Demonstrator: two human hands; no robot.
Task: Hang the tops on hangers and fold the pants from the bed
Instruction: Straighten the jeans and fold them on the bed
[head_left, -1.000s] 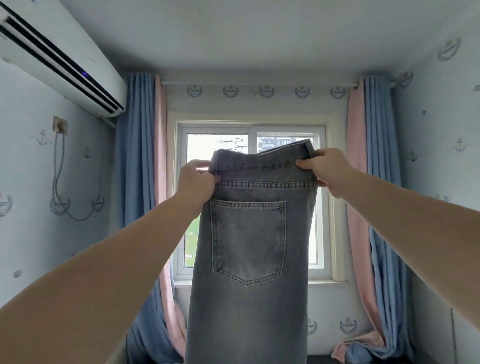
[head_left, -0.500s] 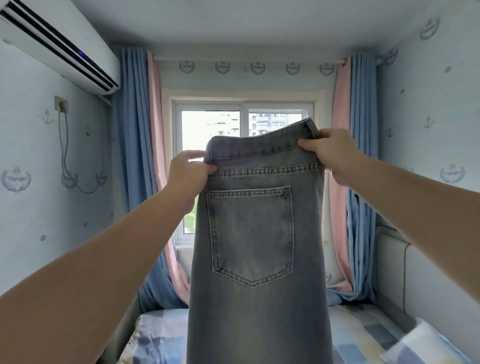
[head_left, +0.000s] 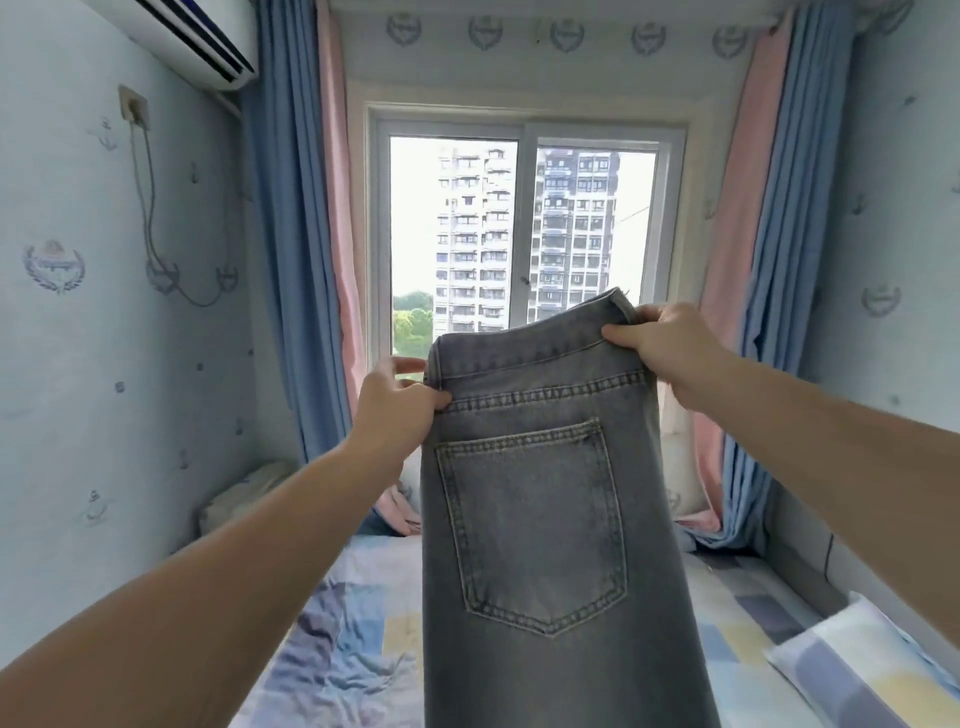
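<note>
Gray jeans (head_left: 561, 675), back pocket (head_left: 535, 525) facing the viewer, now hang lower over the bed (head_left: 358, 639) than a second ago, waistband (head_left: 530, 348) ends pinched in the grip of the left hand (head_left: 400, 410) and right hand (head_left: 662, 345), apparently heading down for folding.

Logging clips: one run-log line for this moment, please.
stage: folding pants | grey denim jeans: held up, back pocket toward camera | left hand: grips waistband's left end | right hand: grips waistband's right end
</note>
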